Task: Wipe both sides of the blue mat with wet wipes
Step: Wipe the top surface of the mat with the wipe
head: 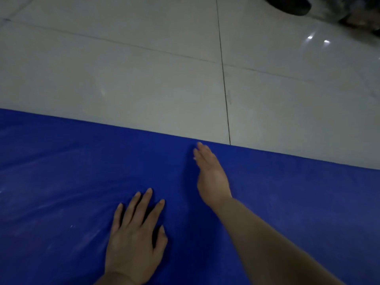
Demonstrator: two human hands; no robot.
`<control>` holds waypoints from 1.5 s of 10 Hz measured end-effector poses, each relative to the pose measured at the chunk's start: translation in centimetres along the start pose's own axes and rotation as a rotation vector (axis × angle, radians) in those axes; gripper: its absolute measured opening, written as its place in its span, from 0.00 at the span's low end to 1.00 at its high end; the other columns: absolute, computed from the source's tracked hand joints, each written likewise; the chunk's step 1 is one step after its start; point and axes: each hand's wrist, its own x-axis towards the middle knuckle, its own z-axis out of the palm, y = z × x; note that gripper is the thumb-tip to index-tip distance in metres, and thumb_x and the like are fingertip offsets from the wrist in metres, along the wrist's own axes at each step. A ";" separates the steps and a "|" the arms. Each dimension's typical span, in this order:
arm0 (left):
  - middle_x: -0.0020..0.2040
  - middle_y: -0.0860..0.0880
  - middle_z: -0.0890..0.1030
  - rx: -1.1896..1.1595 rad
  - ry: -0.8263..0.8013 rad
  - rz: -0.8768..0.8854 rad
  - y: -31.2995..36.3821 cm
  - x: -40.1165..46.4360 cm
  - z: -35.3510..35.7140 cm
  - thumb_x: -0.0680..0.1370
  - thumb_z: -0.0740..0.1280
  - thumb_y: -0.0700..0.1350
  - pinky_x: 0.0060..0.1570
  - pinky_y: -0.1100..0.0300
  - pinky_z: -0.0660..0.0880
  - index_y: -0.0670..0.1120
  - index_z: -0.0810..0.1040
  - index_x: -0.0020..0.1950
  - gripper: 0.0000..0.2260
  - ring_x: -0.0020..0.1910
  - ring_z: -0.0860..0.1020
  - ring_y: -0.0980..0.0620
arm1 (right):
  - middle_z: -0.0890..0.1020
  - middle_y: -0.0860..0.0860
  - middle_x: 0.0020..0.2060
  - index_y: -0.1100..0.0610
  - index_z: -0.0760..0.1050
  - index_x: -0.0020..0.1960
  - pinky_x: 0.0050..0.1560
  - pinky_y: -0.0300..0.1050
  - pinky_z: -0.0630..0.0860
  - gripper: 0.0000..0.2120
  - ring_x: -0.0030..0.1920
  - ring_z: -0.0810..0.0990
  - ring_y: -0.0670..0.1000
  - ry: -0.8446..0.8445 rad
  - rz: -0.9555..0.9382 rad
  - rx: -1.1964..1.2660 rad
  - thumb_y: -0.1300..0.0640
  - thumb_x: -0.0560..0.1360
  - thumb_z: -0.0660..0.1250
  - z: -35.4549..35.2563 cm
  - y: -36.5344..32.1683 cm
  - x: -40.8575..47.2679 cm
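Your blue mat (61,171) runs left-right across the floor (144,68); left hand (134,241) spread flat on it, right hand (211,175) straight-fingered near the far edge.

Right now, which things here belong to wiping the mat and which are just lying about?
Part of the job:
blue mat
left hand, flat on the mat
right hand, fingers straight, near the mat's far edge

Just there:
tiled floor
dark object, top right, unclear

No wet wipe visible.
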 end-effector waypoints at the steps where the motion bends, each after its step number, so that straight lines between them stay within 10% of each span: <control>1: 0.73 0.47 0.70 0.018 -0.004 0.004 -0.2 -0.1 0.1 0.73 0.56 0.54 0.71 0.47 0.51 0.50 0.77 0.66 0.24 0.71 0.65 0.46 | 0.46 0.48 0.77 0.56 0.49 0.77 0.72 0.34 0.40 0.35 0.76 0.45 0.47 -0.141 -0.102 -0.147 0.74 0.75 0.54 -1.5 1.4 2.0; 3: 0.73 0.47 0.69 0.071 0.007 -0.012 0.0 -0.1 0.4 0.73 0.56 0.54 0.70 0.45 0.53 0.51 0.77 0.66 0.24 0.72 0.64 0.46 | 0.58 0.53 0.75 0.61 0.58 0.75 0.71 0.44 0.60 0.31 0.74 0.58 0.53 0.047 0.432 -0.125 0.74 0.73 0.57 -5.1 9.0 -0.9; 6: 0.73 0.47 0.69 0.093 -0.010 -0.012 0.0 0.0 0.1 0.72 0.56 0.54 0.70 0.46 0.51 0.52 0.76 0.66 0.24 0.71 0.65 0.46 | 0.45 0.51 0.77 0.58 0.48 0.77 0.75 0.40 0.49 0.32 0.77 0.43 0.50 -0.114 -0.015 -0.151 0.70 0.77 0.55 -1.0 -0.3 1.9; 8: 0.73 0.46 0.69 0.093 0.020 -0.009 0.1 0.1 0.3 0.74 0.55 0.54 0.68 0.43 0.56 0.51 0.77 0.66 0.24 0.72 0.65 0.46 | 0.54 0.51 0.76 0.60 0.56 0.76 0.73 0.42 0.57 0.33 0.76 0.53 0.49 0.041 0.315 -0.077 0.75 0.73 0.56 -4.2 6.7 -1.2; 11: 0.73 0.46 0.69 0.115 0.032 -0.006 0.0 0.1 0.3 0.74 0.54 0.53 0.69 0.43 0.55 0.50 0.75 0.68 0.24 0.72 0.64 0.45 | 0.41 0.51 0.77 0.59 0.42 0.77 0.72 0.37 0.34 0.34 0.76 0.39 0.50 -0.026 0.070 -0.041 0.71 0.76 0.54 1.0 -0.1 -4.3; 13: 0.73 0.45 0.69 0.116 0.062 -0.004 0.1 0.1 0.4 0.75 0.54 0.53 0.70 0.43 0.55 0.49 0.76 0.68 0.24 0.72 0.64 0.45 | 0.56 0.58 0.75 0.64 0.57 0.74 0.74 0.48 0.53 0.31 0.76 0.53 0.55 0.159 0.389 -0.024 0.72 0.73 0.58 -2.0 6.4 -8.1; 15: 0.73 0.46 0.68 0.129 0.054 -0.015 0.2 0.2 0.5 0.75 0.53 0.53 0.70 0.44 0.54 0.49 0.75 0.68 0.25 0.72 0.64 0.45 | 0.63 0.54 0.74 0.60 0.62 0.73 0.73 0.39 0.55 0.35 0.74 0.60 0.51 0.128 0.139 0.001 0.73 0.68 0.66 1.6 -0.7 -8.8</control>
